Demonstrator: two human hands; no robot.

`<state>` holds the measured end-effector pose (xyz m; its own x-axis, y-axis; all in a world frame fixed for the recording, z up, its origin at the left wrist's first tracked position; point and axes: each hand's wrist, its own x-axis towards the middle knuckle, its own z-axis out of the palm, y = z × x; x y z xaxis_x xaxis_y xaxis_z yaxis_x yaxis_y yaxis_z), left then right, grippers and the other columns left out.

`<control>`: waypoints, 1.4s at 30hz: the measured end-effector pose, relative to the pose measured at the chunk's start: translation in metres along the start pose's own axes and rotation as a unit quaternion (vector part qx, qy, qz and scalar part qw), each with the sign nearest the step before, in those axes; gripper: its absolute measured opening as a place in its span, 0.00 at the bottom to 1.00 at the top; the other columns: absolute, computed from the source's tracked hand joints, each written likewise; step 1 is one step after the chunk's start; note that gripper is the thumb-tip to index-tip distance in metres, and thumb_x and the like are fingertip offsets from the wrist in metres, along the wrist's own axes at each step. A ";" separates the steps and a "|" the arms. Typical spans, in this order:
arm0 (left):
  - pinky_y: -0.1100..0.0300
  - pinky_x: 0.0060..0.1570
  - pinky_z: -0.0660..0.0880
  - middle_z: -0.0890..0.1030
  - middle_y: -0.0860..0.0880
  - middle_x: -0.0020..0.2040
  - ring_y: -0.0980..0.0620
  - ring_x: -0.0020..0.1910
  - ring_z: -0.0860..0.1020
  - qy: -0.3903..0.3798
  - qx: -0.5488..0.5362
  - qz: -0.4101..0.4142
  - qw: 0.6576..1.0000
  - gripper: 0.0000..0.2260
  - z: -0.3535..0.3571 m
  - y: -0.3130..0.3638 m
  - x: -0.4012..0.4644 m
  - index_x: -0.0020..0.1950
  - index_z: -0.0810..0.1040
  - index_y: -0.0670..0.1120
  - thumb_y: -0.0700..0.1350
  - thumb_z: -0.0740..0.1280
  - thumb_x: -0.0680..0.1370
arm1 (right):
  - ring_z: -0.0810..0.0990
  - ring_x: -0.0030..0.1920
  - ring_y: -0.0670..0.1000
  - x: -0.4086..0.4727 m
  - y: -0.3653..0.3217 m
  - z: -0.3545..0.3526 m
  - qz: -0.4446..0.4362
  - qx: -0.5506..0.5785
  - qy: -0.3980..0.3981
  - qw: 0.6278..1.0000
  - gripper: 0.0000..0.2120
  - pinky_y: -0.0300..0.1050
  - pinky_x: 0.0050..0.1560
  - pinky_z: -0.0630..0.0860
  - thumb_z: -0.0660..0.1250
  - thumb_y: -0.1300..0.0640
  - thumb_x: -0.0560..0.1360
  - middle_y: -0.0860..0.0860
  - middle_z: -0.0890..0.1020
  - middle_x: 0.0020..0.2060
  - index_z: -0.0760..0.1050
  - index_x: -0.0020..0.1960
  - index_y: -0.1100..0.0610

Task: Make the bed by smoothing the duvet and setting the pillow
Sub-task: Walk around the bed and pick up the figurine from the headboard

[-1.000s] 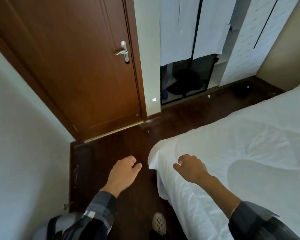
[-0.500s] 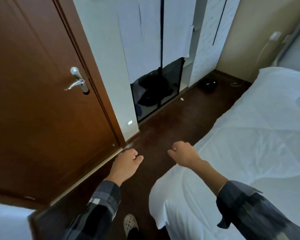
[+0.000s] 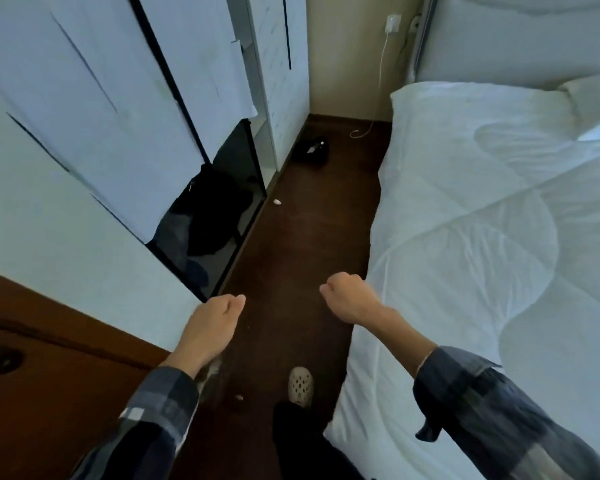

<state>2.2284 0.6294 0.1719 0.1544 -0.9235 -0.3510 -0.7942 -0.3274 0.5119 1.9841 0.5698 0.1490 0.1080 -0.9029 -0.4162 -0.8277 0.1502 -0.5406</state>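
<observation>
Left hand hangs over the floor, fingers loosely curled, holding nothing; it has nothing to reach in the aisle. Right hand hovers at the bed's edge, fingers curled in, empty, close for a grab. Duvet lies rumpled right; pillow at the headboard end.

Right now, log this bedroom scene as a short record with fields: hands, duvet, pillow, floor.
left hand: over the floor, fingers loosely curled, holds nothing
right hand: at the bed's near edge, fingers curled, holds nothing
duvet: white, spread over the bed, creased
pillow: white, at the head end, only partly in view
floor: dark wood, with a white scrap, a black shoe and a white cable
</observation>
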 end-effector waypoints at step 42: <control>0.53 0.36 0.64 0.67 0.51 0.31 0.51 0.30 0.66 -0.156 0.102 0.354 0.916 0.16 -0.052 0.766 1.066 0.36 0.65 0.47 0.47 0.55 0.84 | 0.79 0.41 0.53 0.893 0.104 -0.682 0.205 0.024 0.248 0.947 0.13 0.44 0.35 0.69 0.61 0.48 0.78 0.52 0.81 0.42 0.76 0.45 0.58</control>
<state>1.8147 -0.6158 0.2307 -0.5923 -0.7773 -0.2122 -0.7292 0.4050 0.5516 1.6190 -0.4956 0.2194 -0.4986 -0.8407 -0.2112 -0.7170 0.5369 -0.4446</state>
